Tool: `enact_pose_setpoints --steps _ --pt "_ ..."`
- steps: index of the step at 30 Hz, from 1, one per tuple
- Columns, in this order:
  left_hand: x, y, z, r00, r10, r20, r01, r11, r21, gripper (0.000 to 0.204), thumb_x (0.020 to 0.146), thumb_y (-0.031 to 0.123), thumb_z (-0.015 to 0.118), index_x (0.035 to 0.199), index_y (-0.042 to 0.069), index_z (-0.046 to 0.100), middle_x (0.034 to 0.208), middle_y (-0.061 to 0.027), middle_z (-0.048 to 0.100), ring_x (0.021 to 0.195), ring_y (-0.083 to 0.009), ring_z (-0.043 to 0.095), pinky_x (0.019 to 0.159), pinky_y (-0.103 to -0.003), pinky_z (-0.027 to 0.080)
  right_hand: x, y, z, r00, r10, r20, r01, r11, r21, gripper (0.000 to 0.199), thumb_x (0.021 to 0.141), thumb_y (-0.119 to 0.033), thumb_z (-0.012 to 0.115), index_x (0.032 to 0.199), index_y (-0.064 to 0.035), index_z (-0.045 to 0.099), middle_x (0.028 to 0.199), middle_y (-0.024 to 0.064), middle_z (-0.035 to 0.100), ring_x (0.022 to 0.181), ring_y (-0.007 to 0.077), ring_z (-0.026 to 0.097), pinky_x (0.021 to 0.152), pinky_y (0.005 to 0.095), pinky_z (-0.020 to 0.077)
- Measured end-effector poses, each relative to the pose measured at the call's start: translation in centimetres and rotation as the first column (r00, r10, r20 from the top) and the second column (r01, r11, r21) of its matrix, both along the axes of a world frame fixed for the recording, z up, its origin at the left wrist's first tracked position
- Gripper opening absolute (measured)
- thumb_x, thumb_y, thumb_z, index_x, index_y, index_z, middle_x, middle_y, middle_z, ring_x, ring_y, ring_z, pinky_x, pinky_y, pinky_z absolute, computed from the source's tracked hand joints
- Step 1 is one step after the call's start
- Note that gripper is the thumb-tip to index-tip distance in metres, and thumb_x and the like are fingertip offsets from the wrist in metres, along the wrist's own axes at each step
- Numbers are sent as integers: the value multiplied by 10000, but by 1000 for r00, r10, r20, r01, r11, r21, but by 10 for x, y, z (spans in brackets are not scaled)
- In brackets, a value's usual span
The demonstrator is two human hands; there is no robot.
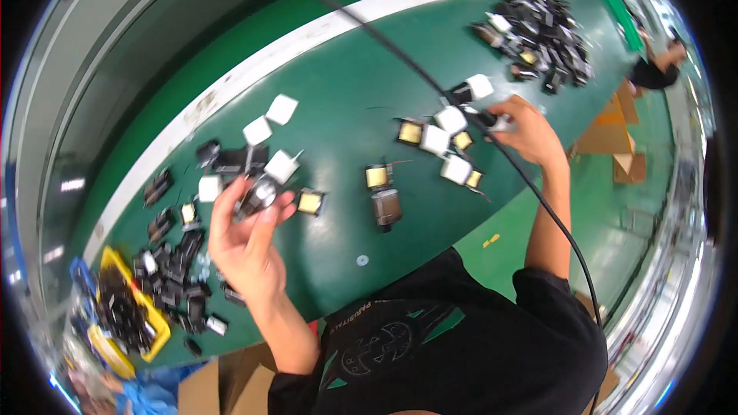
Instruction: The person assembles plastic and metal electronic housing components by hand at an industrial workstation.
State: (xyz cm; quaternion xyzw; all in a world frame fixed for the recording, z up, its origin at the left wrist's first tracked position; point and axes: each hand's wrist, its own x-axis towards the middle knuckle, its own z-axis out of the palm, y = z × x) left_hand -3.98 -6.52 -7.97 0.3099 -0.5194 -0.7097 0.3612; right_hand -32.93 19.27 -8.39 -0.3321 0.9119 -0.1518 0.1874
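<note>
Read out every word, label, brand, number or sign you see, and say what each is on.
Black T-shirt with green shapes: pale lettering above a round graphic; wording not copied.
Dark part with a round shiny face, in the left hand: no legible text.
Green floor: yellow marks, too small to make out.
White square blocks on the green tabletop: no lettering visible.

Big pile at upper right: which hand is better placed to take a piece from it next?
Probably the right hand: it is clearly nearer the pile, though it may be occupied. The left hand is farther off and holds a shiny part.
</note>
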Motion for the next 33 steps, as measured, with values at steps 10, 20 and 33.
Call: enact_pose_setpoints --steps 10,20,33 --pt "1 -13 -4 984 91 -153 -80 994 75 346 768 -167 569 1100 -75 538 1158 -141 497 915 -322 639 785 -374 565 41 -9 10 645 285 709 -145 957 -253 316 699 -85 701 988 -4 601 825 44 612 774 114 568 710 260 454" --pt "26 -14 -9 954 260 -149 -255 966 53 435 757 -115 624 1162 -14 499 1170 -135 488 912 -327 627 723 -376 563 174 -170 -20 58 663 746 750 465 -471 434 692 50 728 1096 -8 582 1058 70 585 922 175 586 823 309 494" --pt "45 1 -7 855 184 -484 52 899 435 640 808 -5 614 1368 0 304 1221 -229 511 994 -238 598 775 -340 549 164 -187 -18 731 655 -188 -492 316 -811 485 587 72 690 1056 -48 668 1000 145 505 729 172 532 553 237 422"
